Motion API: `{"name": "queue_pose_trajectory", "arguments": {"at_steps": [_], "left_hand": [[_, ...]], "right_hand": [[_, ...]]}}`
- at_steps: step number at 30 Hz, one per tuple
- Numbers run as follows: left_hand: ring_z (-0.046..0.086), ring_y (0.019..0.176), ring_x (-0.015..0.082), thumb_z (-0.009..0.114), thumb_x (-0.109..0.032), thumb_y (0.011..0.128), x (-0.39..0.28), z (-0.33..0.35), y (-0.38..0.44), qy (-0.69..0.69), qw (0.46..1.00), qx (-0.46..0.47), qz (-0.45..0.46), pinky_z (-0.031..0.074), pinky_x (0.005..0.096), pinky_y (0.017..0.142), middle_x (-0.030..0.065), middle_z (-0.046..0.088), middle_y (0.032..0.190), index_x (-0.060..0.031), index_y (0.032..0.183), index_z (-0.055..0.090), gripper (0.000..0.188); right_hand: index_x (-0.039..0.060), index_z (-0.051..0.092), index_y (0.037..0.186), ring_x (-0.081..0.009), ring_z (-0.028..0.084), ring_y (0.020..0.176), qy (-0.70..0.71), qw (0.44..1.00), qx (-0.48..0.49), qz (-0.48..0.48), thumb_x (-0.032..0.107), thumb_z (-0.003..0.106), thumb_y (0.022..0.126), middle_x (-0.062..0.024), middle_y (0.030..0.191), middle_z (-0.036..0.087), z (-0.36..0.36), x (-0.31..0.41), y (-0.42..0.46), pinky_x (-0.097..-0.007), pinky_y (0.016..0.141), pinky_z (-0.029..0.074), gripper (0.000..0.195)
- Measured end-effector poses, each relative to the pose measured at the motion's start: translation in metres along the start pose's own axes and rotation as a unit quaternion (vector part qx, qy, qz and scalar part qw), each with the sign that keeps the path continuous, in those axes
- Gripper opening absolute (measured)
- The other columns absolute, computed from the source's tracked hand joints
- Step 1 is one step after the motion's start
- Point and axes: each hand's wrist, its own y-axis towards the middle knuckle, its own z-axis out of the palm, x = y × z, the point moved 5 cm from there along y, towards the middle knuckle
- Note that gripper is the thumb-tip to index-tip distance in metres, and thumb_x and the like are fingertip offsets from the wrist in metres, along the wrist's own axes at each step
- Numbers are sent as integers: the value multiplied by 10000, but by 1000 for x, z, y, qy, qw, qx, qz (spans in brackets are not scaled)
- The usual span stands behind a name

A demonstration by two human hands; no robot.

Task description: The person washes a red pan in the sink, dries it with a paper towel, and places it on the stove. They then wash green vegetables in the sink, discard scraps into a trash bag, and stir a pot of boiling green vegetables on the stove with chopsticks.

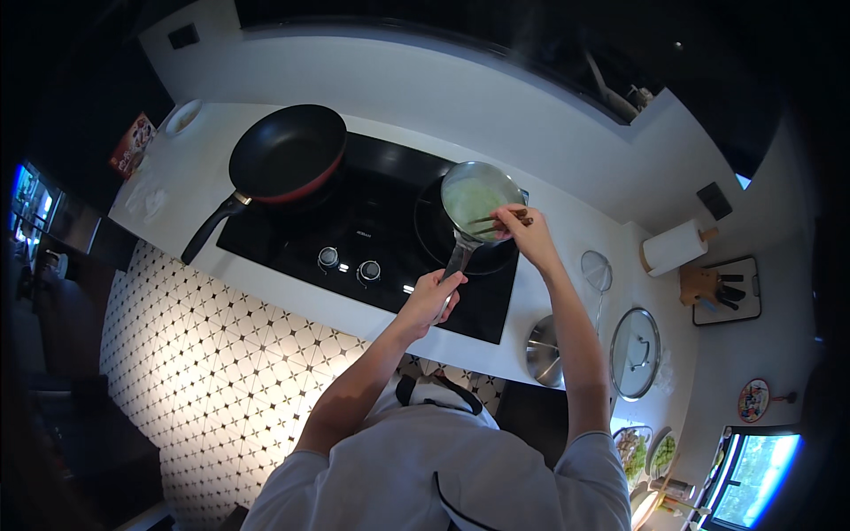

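A metal saucepan [483, 179] holding pale green, cloudy contents is over the right burner of the black cooktop [378, 199]. Its long metal handle is gripped by my left hand [430, 300]. Above the pan's near right rim, my right hand [522, 229] holds brown chopsticks [488, 220], whose tips reach into the pan. Whether the saucepan rests on the burner or is lifted, I cannot tell. A wok [289, 152] with a black inside and red outside stands on the left side of the cooktop, its black handle pointing towards the front edge.
Right of the cooktop lie a wire strainer [596, 269], a steel pot [544, 352] and a glass lid [635, 355]. Beyond them are a paper towel roll [676, 248], a knife block [697, 287] and plates with green food [663, 455]. A white bowl [184, 118] stands at the far left.
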Motion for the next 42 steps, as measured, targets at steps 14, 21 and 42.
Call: {"name": "queue_pose_trajectory", "arguments": {"at_steps": [14, 21, 42], "left_hand": [[420, 441, 56, 561, -322, 1025, -1, 1, -1, 0, 1000, -9, -5, 316, 220, 412, -27, 496, 595, -53, 1078, 599, 277], [419, 440, 56, 554, -322, 1028, -1, 0, 0, 6, 1000, -9, -5, 314, 219, 410, -27, 489, 588, -49, 1082, 593, 281], [417, 429, 56, 553, -323, 1028, -1, 1, -1, 1, 1000, -16, -9, 305, 222, 406, -25, 497, 591, -53, 1093, 592, 281]], "right_hand": [[-16, 704, 1035, -154, 650, 695, -109, 982, -119, -100, 192, 626, 970, -103, 818, 705, -35, -21, 33, -293, 668, 517, 230], [-21, 704, 1015, -132, 638, 701, -150, 987, -50, -6, 230, 607, 985, -64, 825, 693, -25, -16, 12, -263, 654, 511, 271], [-21, 702, 1037, -173, 681, 748, -174, 978, -96, -55, 198, 622, 972, -103, 868, 715, -40, -25, 22, -296, 683, 532, 242]]}}
